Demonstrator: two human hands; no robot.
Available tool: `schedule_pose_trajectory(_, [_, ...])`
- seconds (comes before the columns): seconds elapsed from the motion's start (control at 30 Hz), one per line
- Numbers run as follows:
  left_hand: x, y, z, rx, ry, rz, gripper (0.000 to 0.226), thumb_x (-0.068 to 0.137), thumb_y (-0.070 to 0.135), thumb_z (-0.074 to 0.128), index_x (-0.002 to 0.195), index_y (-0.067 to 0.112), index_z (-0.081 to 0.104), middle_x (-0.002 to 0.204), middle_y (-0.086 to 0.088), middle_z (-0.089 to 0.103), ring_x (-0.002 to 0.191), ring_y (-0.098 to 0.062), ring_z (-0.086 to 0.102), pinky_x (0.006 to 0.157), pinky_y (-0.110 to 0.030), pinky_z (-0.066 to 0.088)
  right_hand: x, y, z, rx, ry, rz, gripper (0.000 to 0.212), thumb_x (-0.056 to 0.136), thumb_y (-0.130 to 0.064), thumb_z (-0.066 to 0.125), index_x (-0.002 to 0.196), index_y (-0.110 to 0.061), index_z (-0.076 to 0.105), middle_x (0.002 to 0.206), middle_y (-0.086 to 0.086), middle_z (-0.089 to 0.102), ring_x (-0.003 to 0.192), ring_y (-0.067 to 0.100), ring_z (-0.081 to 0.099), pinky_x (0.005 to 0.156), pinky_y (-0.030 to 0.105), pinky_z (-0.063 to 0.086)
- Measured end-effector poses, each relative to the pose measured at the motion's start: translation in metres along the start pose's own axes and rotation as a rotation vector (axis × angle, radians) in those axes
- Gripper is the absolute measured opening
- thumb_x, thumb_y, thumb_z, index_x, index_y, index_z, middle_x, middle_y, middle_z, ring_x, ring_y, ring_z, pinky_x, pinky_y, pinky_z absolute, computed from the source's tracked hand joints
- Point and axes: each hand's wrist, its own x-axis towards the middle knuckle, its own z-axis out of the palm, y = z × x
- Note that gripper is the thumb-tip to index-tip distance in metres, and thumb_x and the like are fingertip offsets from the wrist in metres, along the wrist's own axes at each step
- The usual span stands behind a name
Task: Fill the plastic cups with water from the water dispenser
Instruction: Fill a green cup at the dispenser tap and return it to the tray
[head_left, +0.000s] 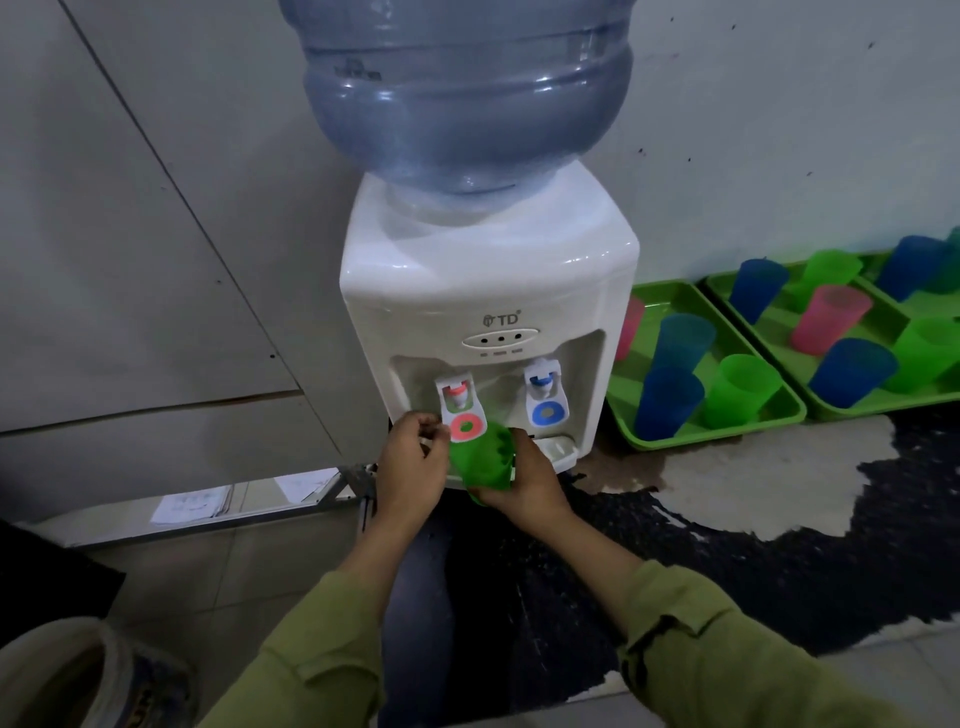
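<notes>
Olive-green sleeves (322, 660) reach forward from the bottom edge. The right hand (532, 480) wraps its fingers round a green cup (480, 465), holding it tilted with its mouth toward the camera, right under the red tap lever (467, 426) at the front of the water dispenser (488, 280). The left hand (410, 462) sits just left of the cup, fingers curled at the lever's left edge; whether it grips the lever or merely touches it cannot be told. The blue tap lever (546, 410) hangs to the right, apart from both hands. An upturned water bottle (467, 93) sits on the dispenser's top. By the dispenser's right side lies the nearer tray (789, 410), green, with a second tray (883, 405) beyond its right edge; both carry coloured cups (743, 387) in blue, green and pink.
</notes>
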Motion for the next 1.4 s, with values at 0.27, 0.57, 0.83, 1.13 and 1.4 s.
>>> schedule_pose_trajectory(0.27, [-0.028,-0.02,0.009,-0.072,-0.024,-0.052,0.003,0.088,0.014,0.059,0.091,0.015,0.061,0.081,-0.001,0.062,0.079,-0.02,0.059,0.073,-0.029,0.044,-0.025,0.015,-0.025,-0.087,0.055,-0.073,0.066,0.06,-0.029,0.083,0.115,-0.012,0.051,0.11,0.006,0.061,0.103,0.02,0.057,0.087,0.03,0.047])
schedule_pose_trajectory(0.57, [-0.052,0.006,0.05,-0.076,-0.184,0.014,0.011,0.087,0.014,0.06,0.082,0.024,0.058,0.074,0.011,0.061,0.071,-0.009,0.058,0.067,-0.024,0.042,-0.048,0.023,-0.094,-0.081,0.212,-0.153,0.065,0.059,-0.038,0.083,0.113,-0.022,0.051,0.105,-0.007,0.06,0.098,0.007,0.057,0.082,0.021,0.046])
schedule_pose_trajectory(0.83, [-0.06,0.06,0.107,-0.045,-0.322,0.125,0.004,0.088,0.018,0.058,0.085,0.021,0.059,0.08,0.004,0.065,0.077,-0.014,0.061,0.071,-0.024,0.045,-0.032,0.028,-0.174,-0.143,0.366,-0.261,0.061,0.062,-0.031,0.084,0.11,-0.012,0.051,0.101,0.004,0.06,0.095,0.018,0.057,0.079,0.034,0.049])
schedule_pose_trajectory(1.13, [-0.031,0.14,0.181,-0.051,-0.28,0.21,0.007,0.091,0.023,0.056,0.093,0.017,0.059,0.082,0.006,0.062,0.079,-0.012,0.059,0.067,-0.025,0.044,0.047,0.036,-0.275,-0.093,0.399,-0.278,0.068,0.062,-0.033,0.085,0.117,-0.014,0.05,0.105,-0.004,0.059,0.097,0.01,0.057,0.082,0.025,0.047])
schedule_pose_trajectory(1.4, [0.018,0.179,0.235,0.0,-0.169,0.121,0.011,0.091,0.023,0.055,0.096,0.014,0.06,0.083,0.004,0.06,0.081,-0.016,0.059,0.073,-0.029,0.047,0.144,0.063,-0.337,-0.095,0.341,-0.211,0.063,0.063,-0.029,0.085,0.11,-0.007,0.048,0.1,0.005,0.059,0.093,0.026,0.06,0.079,0.038,0.051])
